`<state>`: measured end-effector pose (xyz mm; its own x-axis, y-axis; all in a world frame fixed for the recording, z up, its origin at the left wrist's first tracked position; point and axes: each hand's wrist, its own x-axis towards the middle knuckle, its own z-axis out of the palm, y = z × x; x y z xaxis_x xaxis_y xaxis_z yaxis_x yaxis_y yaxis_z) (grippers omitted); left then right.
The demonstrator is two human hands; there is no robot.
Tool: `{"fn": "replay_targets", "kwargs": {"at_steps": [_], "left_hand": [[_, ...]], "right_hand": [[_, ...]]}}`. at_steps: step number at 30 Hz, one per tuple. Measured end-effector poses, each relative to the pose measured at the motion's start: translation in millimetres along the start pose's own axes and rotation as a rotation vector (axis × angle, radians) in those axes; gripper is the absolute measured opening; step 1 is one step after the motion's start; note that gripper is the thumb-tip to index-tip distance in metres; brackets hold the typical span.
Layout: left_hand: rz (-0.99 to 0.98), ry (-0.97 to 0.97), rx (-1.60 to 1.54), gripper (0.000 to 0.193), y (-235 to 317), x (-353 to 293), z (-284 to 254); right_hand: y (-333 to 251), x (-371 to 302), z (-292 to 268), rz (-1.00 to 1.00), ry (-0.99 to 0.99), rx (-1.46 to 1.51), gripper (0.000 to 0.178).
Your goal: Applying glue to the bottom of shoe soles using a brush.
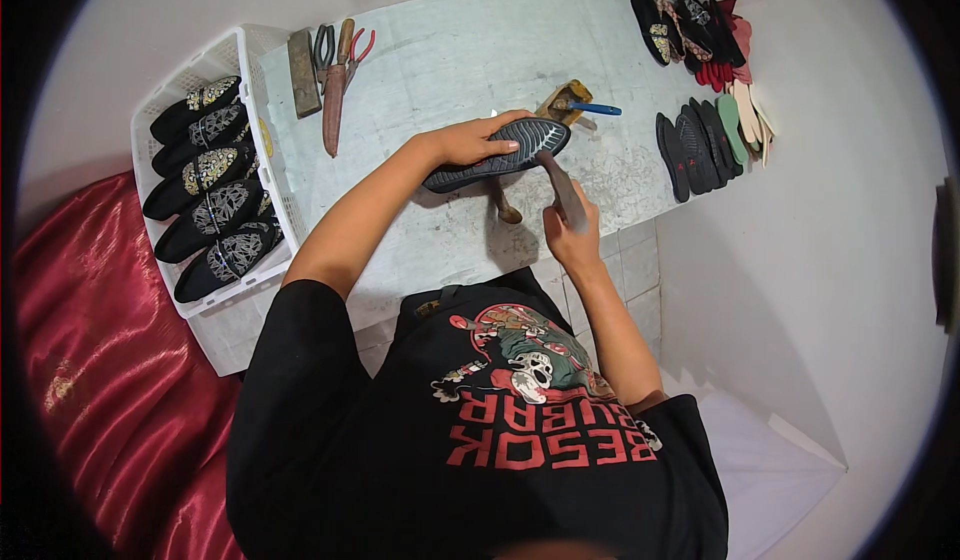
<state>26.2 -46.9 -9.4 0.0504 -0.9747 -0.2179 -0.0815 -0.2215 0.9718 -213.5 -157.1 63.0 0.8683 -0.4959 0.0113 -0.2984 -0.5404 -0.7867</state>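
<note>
A black shoe (468, 169) is held sole up above the table, its ridged sole facing me. My left hand (478, 144) is closed around it, thumb lying across the sole. My right hand (574, 228) grips a dark hammer (567, 195), whose upper end is at the sole's toe end on the right; whether it touches cannot be told. From under the shoe juts the brown, rounded end of a stand (509, 215), mostly hidden. Just beyond the toe is a yellowish glue container (568, 96) with a blue-handled brush (596, 109) across it.
A white plastic basket (288, 210) of decorated black shoes stands at the left of the table (440, 40). Beside it lie a whetstone-like block (304, 75), a sheathed knife (333, 110) and red-handled pliers (362, 48). At right are black soles (690, 150), insoles (742, 120) and shoe uppers (655, 30).
</note>
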Motion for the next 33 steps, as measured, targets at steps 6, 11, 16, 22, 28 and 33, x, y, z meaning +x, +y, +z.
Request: {"fn": "replay_targets", "kwargs": {"at_steps": [6, 11, 16, 22, 28, 33], "left_hand": [[0.066, 0.039, 0.097, 0.072, -8.1, 8.8, 1.4], [0.046, 0.058, 0.027, 0.072, -11.8, 3.7, 1.4], [0.039, 0.032, 0.054, 0.072, -1.6, 8.1, -1.1], [0.056, 0.046, 0.076, 0.07, -1.0, 4.4, -0.9], [0.039, 0.087, 0.083, 0.057, -1.6, -1.9, -1.1], [0.003, 0.064, 0.115, 0.051, -0.8, 1.6, -4.1]], "right_hand": [[24.1, 9.4, -2.1, 0.148, -0.107, -0.253, 0.023], [-31.7, 20.1, -19.0, 0.129, -0.092, -0.112, 0.039], [25.7, 16.9, 5.5, 0.086, -0.053, -0.263, 0.057], [16.2, 13.2, 3.2, 0.156, -0.048, -0.241, 0.058], [-35.3, 31.5, -28.2, 0.102, -0.037, -0.124, 0.038], [10.4, 25.3, -16.1, -0.023, 0.058, -0.152, 0.052]]}}
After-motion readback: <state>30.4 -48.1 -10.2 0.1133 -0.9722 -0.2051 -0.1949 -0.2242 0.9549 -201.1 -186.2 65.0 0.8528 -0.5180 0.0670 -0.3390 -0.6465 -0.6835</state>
